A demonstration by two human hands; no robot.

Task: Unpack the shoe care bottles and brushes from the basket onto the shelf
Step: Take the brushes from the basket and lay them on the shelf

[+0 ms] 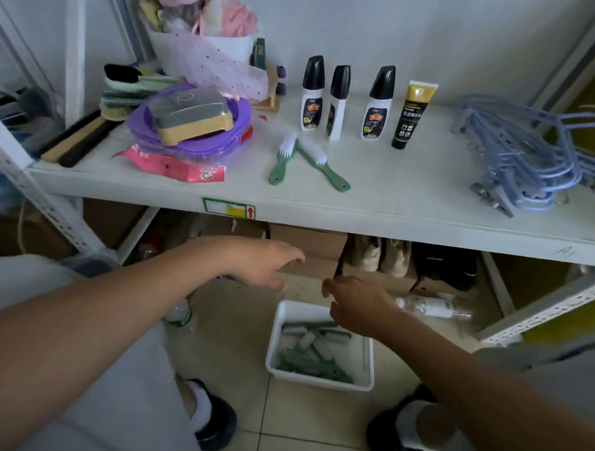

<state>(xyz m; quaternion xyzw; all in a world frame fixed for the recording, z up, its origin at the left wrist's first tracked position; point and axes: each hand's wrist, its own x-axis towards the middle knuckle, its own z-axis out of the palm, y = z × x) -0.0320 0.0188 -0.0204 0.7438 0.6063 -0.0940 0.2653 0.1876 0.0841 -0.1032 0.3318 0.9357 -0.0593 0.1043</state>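
Left hand (263, 264) and right hand (357, 306) hover above the basket (316, 381), fingers loosely spread, both holding nothing. The basket is rigid white plastic, on the tiled floor (280, 422) between your feet. The brushes (314, 348) inside are green-handled with white bristles and lie crisscrossed, so pulling one may drag others out. On the smooth white shelf (410, 186) are two laid brushes (321, 166), three tall narrow black-capped bottles (337, 104) and a black-gold tube (413, 116), all upright. They look tippy, and a careless reach could topple them
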